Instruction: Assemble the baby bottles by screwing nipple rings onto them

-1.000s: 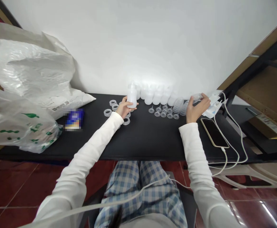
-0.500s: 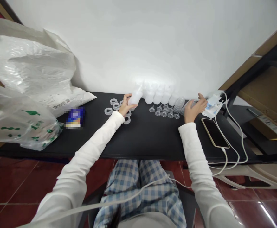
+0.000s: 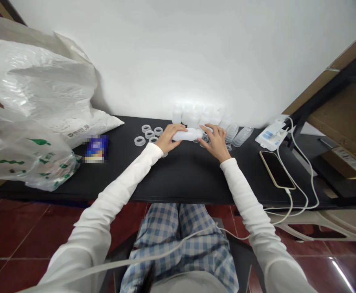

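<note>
Above the black table, a translucent white bottle [image 3: 184, 135] lies on its side in the air, its neck pointing right. My left hand [image 3: 168, 138] is wrapped round the bottle's body. At the neck end, my right hand [image 3: 216, 141] closes its thumb and fingers on the bottle's tip. Behind my hands stands a row of similar white bottles [image 3: 193, 118] against the wall. Clear plastic rings [image 3: 139, 141] lie left of my left hand. Small clear round pieces [image 3: 228, 147] are partly hidden by my right hand. Stacked clear cups [image 3: 242, 136] lie to the right.
Large plastic bags [image 3: 37, 89] and a blue packet [image 3: 97, 149] are on the left. On the right are a white power strip [image 3: 271, 135], a phone [image 3: 277, 170] with its cable, and a cardboard box [image 3: 346, 158]. The black table's [image 3: 184, 179] front edge is above my lap.
My right hand has moved left from the stacked cups to the bottle's neck. My left hand has shifted right, and the bottle has tipped from slanted to nearly horizontal.
</note>
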{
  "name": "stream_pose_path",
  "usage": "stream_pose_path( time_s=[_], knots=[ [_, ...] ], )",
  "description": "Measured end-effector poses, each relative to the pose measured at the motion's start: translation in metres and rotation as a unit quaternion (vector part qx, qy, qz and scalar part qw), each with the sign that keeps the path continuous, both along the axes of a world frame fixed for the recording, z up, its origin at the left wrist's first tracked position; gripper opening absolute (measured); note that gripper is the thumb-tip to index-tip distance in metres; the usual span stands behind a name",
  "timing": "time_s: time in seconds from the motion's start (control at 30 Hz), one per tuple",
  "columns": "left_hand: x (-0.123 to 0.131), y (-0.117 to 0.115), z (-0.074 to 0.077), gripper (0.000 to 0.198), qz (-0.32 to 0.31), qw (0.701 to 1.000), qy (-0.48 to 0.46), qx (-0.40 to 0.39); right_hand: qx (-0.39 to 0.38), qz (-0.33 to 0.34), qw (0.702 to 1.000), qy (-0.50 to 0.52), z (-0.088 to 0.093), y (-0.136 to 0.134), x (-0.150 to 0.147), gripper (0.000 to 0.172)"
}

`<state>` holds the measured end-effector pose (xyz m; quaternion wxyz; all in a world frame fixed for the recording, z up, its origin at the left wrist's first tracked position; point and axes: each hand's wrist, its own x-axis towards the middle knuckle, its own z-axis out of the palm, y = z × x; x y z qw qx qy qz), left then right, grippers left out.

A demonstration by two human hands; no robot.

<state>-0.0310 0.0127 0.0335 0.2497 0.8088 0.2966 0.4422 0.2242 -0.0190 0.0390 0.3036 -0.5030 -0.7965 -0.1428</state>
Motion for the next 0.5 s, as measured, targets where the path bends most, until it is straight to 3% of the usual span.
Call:
stream_pose_path(
  time_s=[0.3, 0.5],
  knots=[
    [-0.008, 0.0, 0.011, 0.041, -0.044, 0.998, 0.022, -0.034, -0.064, 0.068, 0.996, -0.007, -0.008, 0.005, 0.001, 0.038],
    [-0.01, -0.006, 0.015, 0.049, 0.011, 0.993, 0.047, -0.112, 0.014, 0.047, 0.999, -0.016, -0.011, 0.002, -0.007, 0.025]
  ],
)
